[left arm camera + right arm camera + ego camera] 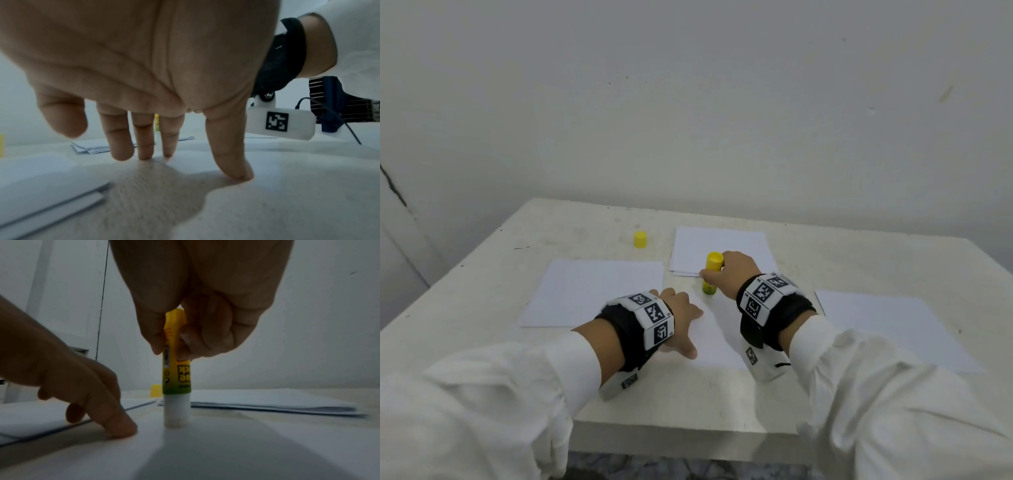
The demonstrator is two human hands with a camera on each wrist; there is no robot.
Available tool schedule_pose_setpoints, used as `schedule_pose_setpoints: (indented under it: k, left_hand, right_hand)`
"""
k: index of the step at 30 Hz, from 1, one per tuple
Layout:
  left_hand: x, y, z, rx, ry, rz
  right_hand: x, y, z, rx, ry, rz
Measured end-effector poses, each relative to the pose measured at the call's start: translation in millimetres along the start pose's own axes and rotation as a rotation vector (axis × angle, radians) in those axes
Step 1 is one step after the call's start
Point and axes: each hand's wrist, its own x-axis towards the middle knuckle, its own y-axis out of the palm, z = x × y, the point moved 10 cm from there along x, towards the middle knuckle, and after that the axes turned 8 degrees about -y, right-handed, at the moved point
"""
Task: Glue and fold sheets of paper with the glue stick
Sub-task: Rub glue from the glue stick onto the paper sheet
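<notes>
Two hands worked at a pale bench (482, 301) in the head view. The right hand (736, 272) gripped a yellow glue stick (712, 272) upright, its white end down on the middle sheet (719, 342), while the left hand (681, 315) lay on that sheet with straight, spread fingers. A yellow cap (640, 239) stood apart at the back, beside a paper stack (722, 246); other sheets lay left (592, 291) and right (887, 329). From the left wrist, the left hand's fingers (230, 154) reached down straight, tips touching paper. From the right wrist, thumb and curled fingers (197, 340) pinched the stick's barrel; its glue end (176, 410) touched the sheet, just beside the left fingertip (121, 426).
</notes>
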Motion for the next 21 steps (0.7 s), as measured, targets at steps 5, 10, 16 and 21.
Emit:
schedule_pose_setpoints:
  k: [5, 10, 16, 21]
  left_hand:
    - [5, -2, 0, 0.028, -0.006, -0.022]
    - [10, -2, -1, 0.059, 0.002, -0.029]
    - [17, 2, 9, 0.023, -0.035, 0.031]
    - [16, 1, 11, 0.009, -0.034, 0.046]
  right_hand:
    - [-13, -24, -48, -0.036, 0.070, -0.044]
    - [-31, -53, -99, -0.073, 0.179, -0.095]
    - [-41, -68, -125, -0.094, 0.260, -0.132]
    - [-44, -76, -110, 0.031, 0.191, -0.231]
